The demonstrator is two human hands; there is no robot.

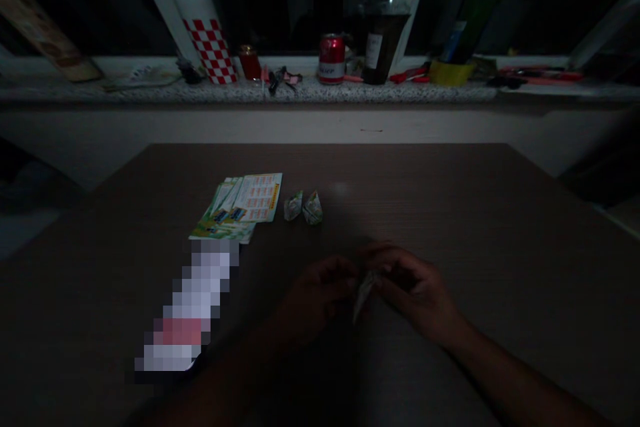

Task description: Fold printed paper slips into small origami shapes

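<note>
A small folded piece of printed paper [363, 300] is held up between my two hands over the near middle of the table. My right hand [417, 287] pinches its upper right side between thumb and fingers. From the left, my left hand [320, 290] closes with thumb and fingertips at its other edge. Dim light leaves the fingertips hard to make out. Beyond my hands stand two folded paper pieces [303, 207], side by side. Left of those lies a fanned stack of printed paper sheets [237, 208], green and white with calendar-like grids.
A bright, pixelated flat device [200, 303] lies left of my left arm on the brown table [425, 193]. Along the windowsill [280, 93] stand a checkered bottle [210, 47], a red can [331, 59], a dark cup [383, 47], yellow tape [451, 72] and a green bottle [480, 7].
</note>
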